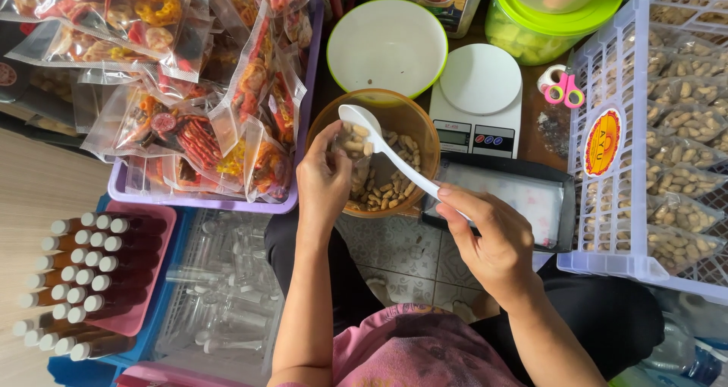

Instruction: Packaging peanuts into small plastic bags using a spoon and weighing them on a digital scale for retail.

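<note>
Left hand (322, 182) pinching small clear bag (345, 140) w/ nuts inside, held over amber bowl (375, 102). Right hand (485, 235) closed on handle of white spoon (383, 148), scoop end at bag mouth. Bowl half full of nuts, on floor betw. knees. Just behind: white scale (478, 99), white bowl (387, 45) w/ green rim. Right: black tray (565, 205), white crate (644, 129) of bagged nuts, pink scissors (563, 87). Left: purple tray (197, 201) of snack packs, capped bottles (83, 281).
</note>
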